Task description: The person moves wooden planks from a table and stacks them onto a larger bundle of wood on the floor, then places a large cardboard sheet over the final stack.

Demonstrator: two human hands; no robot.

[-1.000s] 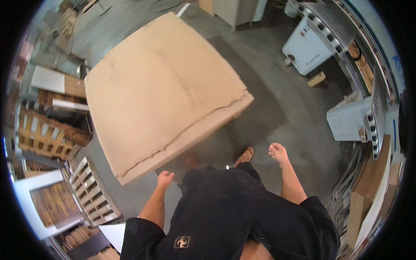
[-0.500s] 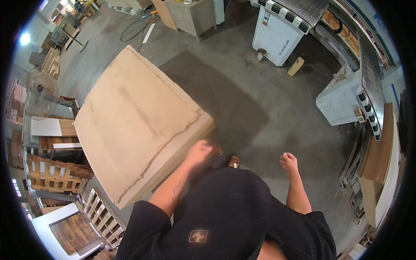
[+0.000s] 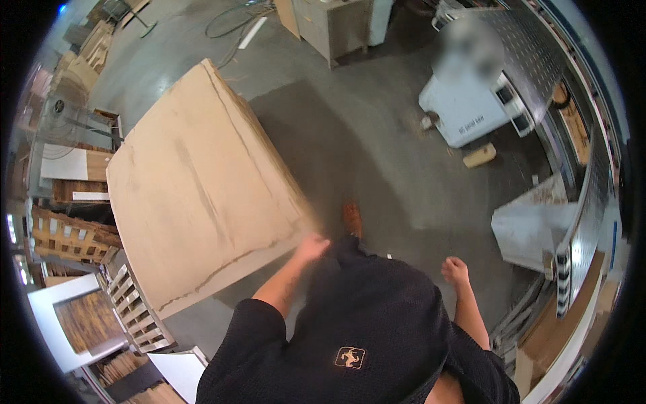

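A tall stack of tan boards (image 3: 195, 188) stands to my left, its top sheet scuffed and ragged along the edge. My left hand (image 3: 313, 248) is beside the stack's near right corner; it is slightly blurred and I cannot tell whether it touches. No object shows in it. Out to the right, my right hand (image 3: 455, 271) hangs over the floor, fingers loosely curled in and nothing visible in them. Ahead of my body a brown shoe (image 3: 352, 219) shows on the floor.
A white-sided panel saw (image 3: 464, 111) with a perforated metal top stands at the front right. Near its base lies a pale block (image 3: 480, 156). Along the left are a fan (image 3: 59, 106) and wooden pallets (image 3: 138, 310). A cabinet (image 3: 334, 27) stands ahead.
My view has turned left and moved on. The saw and cabinet sit farther right in view. A brown shoe has come forward. Both hands remain without a visible object.
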